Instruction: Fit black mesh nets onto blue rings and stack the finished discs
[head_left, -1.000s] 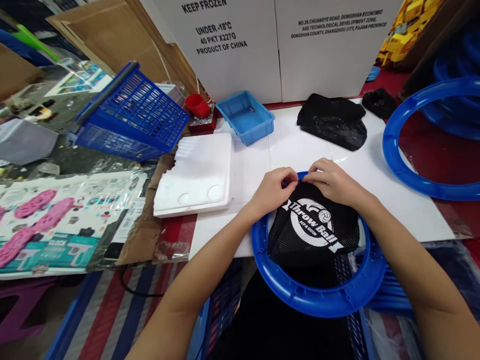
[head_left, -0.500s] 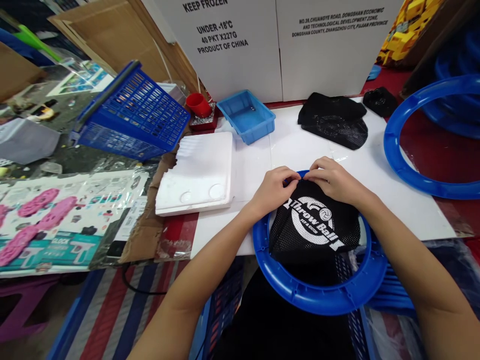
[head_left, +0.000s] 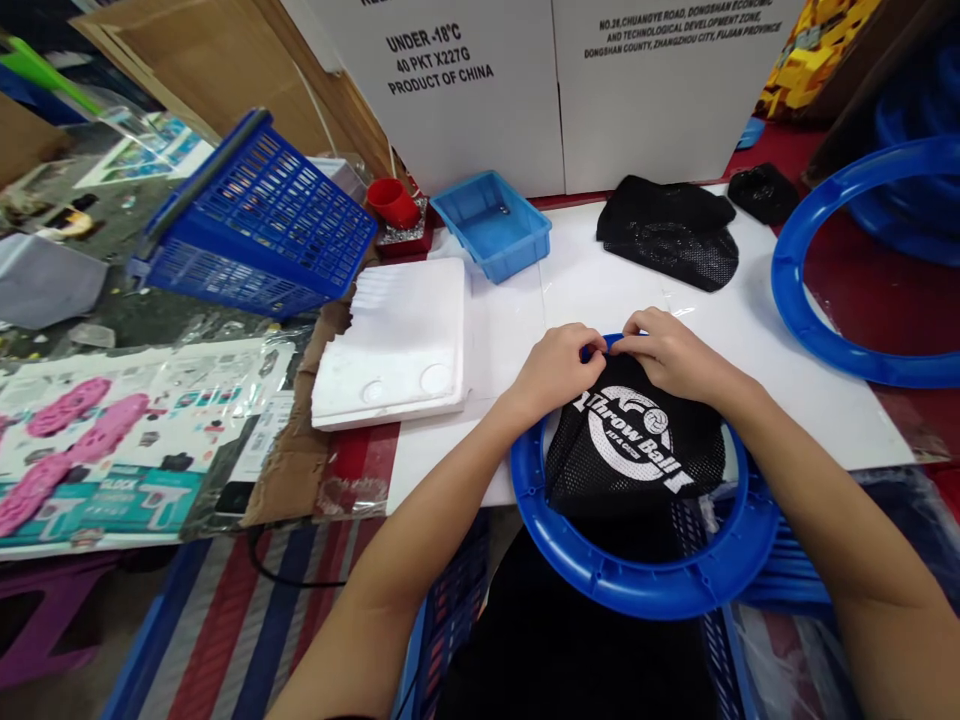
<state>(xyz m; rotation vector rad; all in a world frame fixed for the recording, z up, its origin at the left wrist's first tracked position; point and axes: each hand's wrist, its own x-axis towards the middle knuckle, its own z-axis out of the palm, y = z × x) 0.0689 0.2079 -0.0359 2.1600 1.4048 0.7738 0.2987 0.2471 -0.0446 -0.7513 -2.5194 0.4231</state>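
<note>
A blue plastic ring (head_left: 637,590) lies at the near edge of the white table top (head_left: 750,330), partly overhanging it. A black mesh net (head_left: 637,450) printed "Throw Ball" is draped inside the ring. My left hand (head_left: 559,365) and my right hand (head_left: 664,350) meet at the ring's far rim. Both are closed, pinching the net's top edge against the rim. The fingertips are partly hidden by the net.
Another blue ring (head_left: 847,260) lies at the right. A pile of black nets (head_left: 667,240) and a small blue tray (head_left: 495,222) sit at the back. A white foam block (head_left: 397,340), a blue basket (head_left: 255,225), a red cup (head_left: 394,205) and white cartons (head_left: 540,80) stand around.
The net has been drawn up a little toward the far rim, and both hands have closed in together there. The view has tilted slightly.
</note>
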